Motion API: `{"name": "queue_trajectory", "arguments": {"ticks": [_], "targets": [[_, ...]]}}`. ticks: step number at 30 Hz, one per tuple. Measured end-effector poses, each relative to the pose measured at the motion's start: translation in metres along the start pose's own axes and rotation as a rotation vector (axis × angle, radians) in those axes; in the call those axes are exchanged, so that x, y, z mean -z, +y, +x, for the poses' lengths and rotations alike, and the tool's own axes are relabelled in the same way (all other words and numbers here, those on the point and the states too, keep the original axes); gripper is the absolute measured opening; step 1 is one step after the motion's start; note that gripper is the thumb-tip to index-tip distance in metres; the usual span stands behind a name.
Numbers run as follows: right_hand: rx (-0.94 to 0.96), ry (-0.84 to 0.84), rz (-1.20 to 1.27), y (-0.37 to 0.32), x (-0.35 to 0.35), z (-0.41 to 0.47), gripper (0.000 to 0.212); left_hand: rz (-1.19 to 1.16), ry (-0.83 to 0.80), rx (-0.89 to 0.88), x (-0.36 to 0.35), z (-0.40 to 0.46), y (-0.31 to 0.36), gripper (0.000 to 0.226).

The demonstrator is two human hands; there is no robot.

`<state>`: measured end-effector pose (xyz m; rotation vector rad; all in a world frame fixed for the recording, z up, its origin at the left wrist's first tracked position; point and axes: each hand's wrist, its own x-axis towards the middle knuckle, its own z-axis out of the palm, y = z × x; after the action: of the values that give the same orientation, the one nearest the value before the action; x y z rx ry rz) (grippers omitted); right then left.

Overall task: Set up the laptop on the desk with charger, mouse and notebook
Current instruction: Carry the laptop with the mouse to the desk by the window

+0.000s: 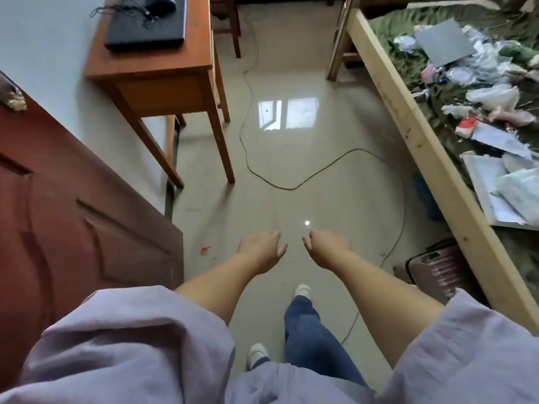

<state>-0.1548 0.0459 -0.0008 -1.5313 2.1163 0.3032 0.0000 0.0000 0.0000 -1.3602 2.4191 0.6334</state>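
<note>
A closed black laptop (145, 27) lies on a brown wooden desk (163, 65) at the upper left. A black mouse (160, 2) rests on the laptop's lid, its thin black cable (116, 8) trailing to the left. My left hand (261, 249) and my right hand (328, 247) are held out low over the tiled floor, far from the desk. Both are empty with loosely curled fingers. No charger or notebook is clearly identifiable.
A red-brown door (73, 223) stands at the left. A thin cable (291, 186) snakes across the glossy floor. A wooden bed frame (423, 147) at the right holds papers and plastic bags (490, 91). A dark suitcase (437, 269) sits beside it. A chair leg (234, 27) stands behind the desk.
</note>
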Motion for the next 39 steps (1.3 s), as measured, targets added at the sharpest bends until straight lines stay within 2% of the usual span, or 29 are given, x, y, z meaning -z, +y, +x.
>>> {"name": "queue_trajectory", "arguments": {"ticks": [3, 18, 22, 30, 39], "targets": [[-0.026, -0.020, -0.007, 0.013, 0.013, 0.029, 0.041, 0.006, -0.061, 0.004, 0.011, 0.037, 0.006, 0.046], [-0.040, -0.006, -0.007, 0.101, 0.192, 0.257, 0.034, -0.044, 0.052, 0.083, 0.159, 0.282, 0.028, 0.041], [-0.007, 0.006, -0.029, 0.095, 0.233, 0.330, 0.042, -0.079, 0.050, 0.117, 0.196, 0.353, 0.011, 0.042], [0.048, 0.070, -0.034, 0.055, 0.342, 0.484, 0.042, -0.141, 0.108, 0.156, 0.295, 0.493, -0.051, 0.042], [0.232, 0.013, -0.149, -0.012, 0.431, 0.625, 0.037, -0.295, 0.183, 0.365, 0.374, 0.573, -0.130, 0.043]]}}
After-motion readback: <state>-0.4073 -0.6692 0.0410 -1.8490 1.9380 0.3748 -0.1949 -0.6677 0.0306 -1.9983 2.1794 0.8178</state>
